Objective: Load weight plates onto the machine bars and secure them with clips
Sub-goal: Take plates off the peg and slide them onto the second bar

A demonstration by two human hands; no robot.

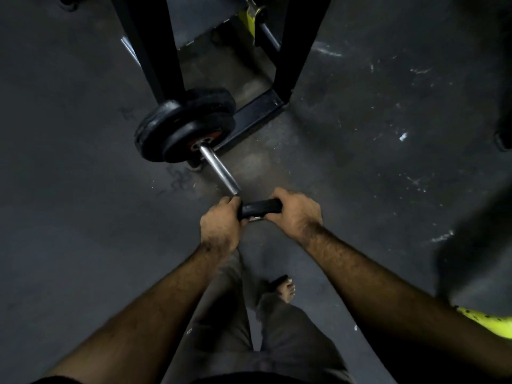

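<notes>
Head view: left hand [220, 224] and right hand [295, 213] both clenched on a small black plate [259, 209], one per side, held edge-up just off the free end of the chrome bar [219, 170]; bar's long axis runs up-left from the hands to the stacked plates [184, 127] already seated by the black frame [288, 51]; left hand sits nearer the bar tip; judgement: plate bore needs lining up with that axis, then push along it; no clip visible.
</notes>
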